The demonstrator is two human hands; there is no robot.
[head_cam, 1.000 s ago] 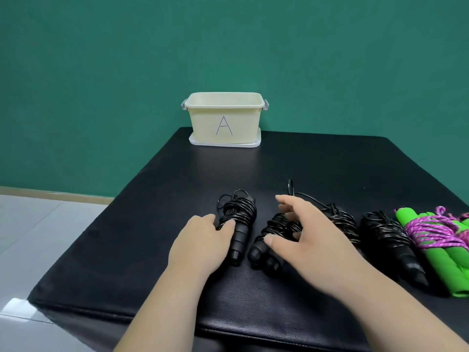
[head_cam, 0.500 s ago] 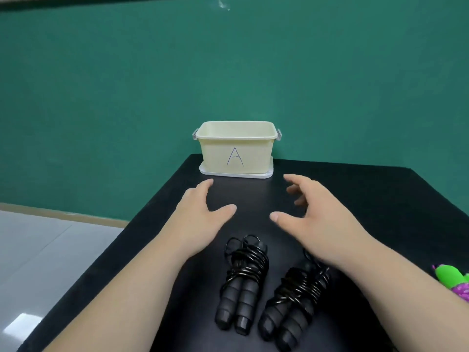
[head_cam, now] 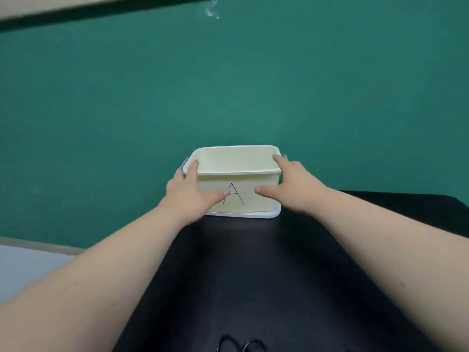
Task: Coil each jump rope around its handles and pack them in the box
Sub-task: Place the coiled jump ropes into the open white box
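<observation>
A cream plastic box (head_cam: 237, 161) marked with a blue letter A stands on its white lid (head_cam: 269, 214) at the far edge of the black table (head_cam: 241, 270). My left hand (head_cam: 193, 194) grips the box's left end, thumb on the front wall and fingers at the rim. My right hand (head_cam: 294, 186) grips the right end the same way. The box looks empty inside. Only the top loops of a black jump rope (head_cam: 241, 346) show at the bottom edge; the other ropes are out of view.
A green wall (head_cam: 228, 85) rises directly behind the box. The table's left edge drops to a pale tiled floor (head_cam: 30, 270). The table's right far corner (head_cam: 456, 201) is just in view.
Both hands have left the coiled ropes, reached forward across the table and taken hold of the box's two ends. The camera has tilted up, so the ropes have slid out of view.
</observation>
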